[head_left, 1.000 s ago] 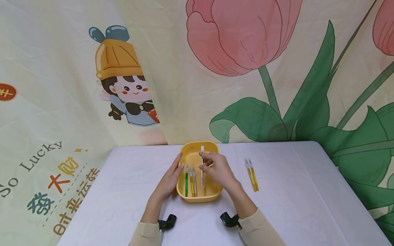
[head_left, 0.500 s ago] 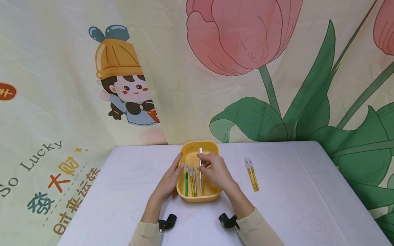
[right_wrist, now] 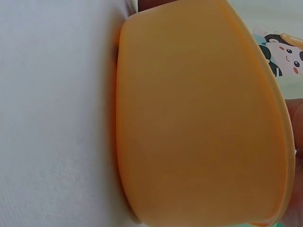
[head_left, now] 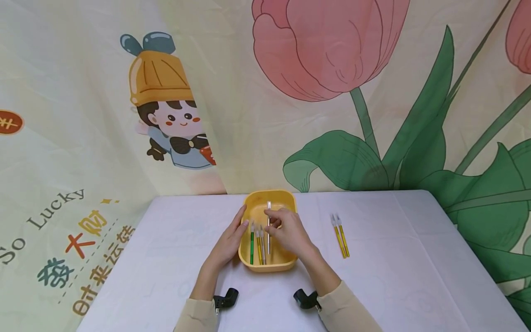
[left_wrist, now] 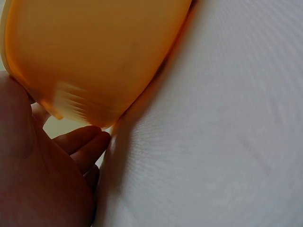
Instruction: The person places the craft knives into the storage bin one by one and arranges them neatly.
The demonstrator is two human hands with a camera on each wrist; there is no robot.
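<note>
In the head view a yellow plastic tray [head_left: 284,259] stands on the white-covered table. My left hand [head_left: 227,243] holds its left side, thumb over the rim and fingers along the outer wall. With thumb and forefinger, my right hand [head_left: 289,229] pinches a slim silver pen-like stick [head_left: 268,245] with a clear tip, over the inside of the tray. Beside that stick, in the tray's left half, lie a green stick [head_left: 251,246], a gold stick [head_left: 259,249] and another silver stick [head_left: 263,251]. The right wrist view shows mostly the tray's outer wall [right_wrist: 199,118].
Two gold sticks [head_left: 340,237] with clear tips lie side by side on the table [head_left: 394,276], right of the tray. A printed cloth backdrop [head_left: 249,138] rises behind the table's far edge. Black wrist cameras [head_left: 308,299] sit on both forearms.
My right hand has moved slightly left and nearer with the silver stick, closer to the sticks lying in the tray. The left hand keeps its hold on the tray.
</note>
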